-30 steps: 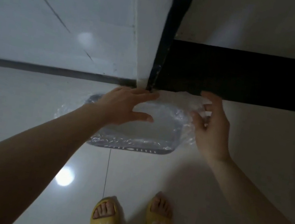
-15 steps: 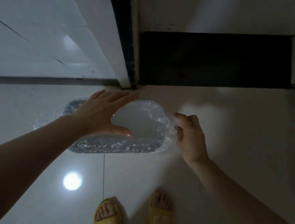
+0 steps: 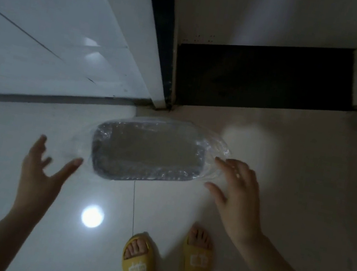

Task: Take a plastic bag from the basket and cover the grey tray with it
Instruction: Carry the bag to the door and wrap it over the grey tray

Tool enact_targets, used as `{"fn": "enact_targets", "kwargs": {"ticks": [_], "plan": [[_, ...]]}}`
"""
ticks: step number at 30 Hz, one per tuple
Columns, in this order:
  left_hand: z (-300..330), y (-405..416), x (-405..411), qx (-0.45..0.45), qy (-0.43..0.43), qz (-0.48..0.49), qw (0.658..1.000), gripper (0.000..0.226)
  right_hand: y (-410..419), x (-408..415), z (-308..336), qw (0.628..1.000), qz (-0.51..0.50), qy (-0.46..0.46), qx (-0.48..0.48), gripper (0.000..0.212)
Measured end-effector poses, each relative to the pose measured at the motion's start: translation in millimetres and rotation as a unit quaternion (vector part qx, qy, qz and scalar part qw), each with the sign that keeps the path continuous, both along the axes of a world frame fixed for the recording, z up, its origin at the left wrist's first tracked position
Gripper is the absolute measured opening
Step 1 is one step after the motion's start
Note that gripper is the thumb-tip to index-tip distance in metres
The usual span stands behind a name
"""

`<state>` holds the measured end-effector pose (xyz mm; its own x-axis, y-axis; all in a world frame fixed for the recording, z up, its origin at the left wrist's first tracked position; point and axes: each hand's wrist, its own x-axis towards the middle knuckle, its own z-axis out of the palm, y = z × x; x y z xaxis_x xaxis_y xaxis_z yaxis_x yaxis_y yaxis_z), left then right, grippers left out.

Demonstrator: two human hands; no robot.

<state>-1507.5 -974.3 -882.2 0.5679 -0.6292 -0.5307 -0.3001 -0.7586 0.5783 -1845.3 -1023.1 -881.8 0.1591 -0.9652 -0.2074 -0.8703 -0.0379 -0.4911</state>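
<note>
The grey tray (image 3: 100, 146) lies on the pale tiled floor, in the middle of the view. A clear crinkled plastic bag (image 3: 213, 146) is drawn over it and sticks out past both short ends. My left hand (image 3: 41, 174) hovers to the lower left of the tray, fingers spread, holding nothing. My right hand (image 3: 238, 192) is at the tray's right end, fingers apart, just beside the bag's loose edge. No basket is in view.
A white wall and a dark door frame (image 3: 158, 37) rise just behind the tray. A black threshold strip (image 3: 264, 81) runs to the right. My feet in yellow slippers (image 3: 138, 268) stand on the floor below the tray. A lamp reflection (image 3: 92, 216) shines on the tiles.
Both hands have come off the tray and drawn back toward me. The left hand lifted from the covered top; the right hand let go of the bag's end.
</note>
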Motion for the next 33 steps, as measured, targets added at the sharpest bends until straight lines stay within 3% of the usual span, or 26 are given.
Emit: {"fn": "enact_targets", "kwargs": {"ticks": [3, 6, 10, 14, 20, 27, 33], "plan": [[-7, 22, -6, 0.045, 0.13, 0.091, 0.986, 0.077, 12, 19, -5, 0.992, 0.094, 0.077, -0.026, 0.045], [-20, 25, -5, 0.059, 0.234, 0.222, 0.945, 0.071, 11, 32, -10, 0.983, 0.13, 0.123, -0.038, 0.043], [-30, 24, -4, 0.071, 0.306, 0.262, 0.913, 0.038, 0, 43, -13, 0.97, 0.169, 0.165, -0.063, 0.03], [-33, 26, -1, 0.017, 0.303, 0.297, 0.906, 0.023, -4, 48, -12, 0.948, 0.225, 0.205, -0.094, 0.019], [-38, 46, 7, 0.0, 0.296, 0.286, 0.911, 0.033, 6, 39, -20, 0.94, 0.247, 0.187, -0.142, 0.013], [-64, 50, 1, 0.047, 0.204, 0.209, 0.955, 0.024, 13, 25, -38, 0.955, 0.222, 0.128, -0.152, 0.004], [-85, 40, 2, 0.06, 0.156, 0.18, 0.969, 0.042, 22, 27, -38, 0.957, 0.216, 0.136, -0.136, 0.018]]}}
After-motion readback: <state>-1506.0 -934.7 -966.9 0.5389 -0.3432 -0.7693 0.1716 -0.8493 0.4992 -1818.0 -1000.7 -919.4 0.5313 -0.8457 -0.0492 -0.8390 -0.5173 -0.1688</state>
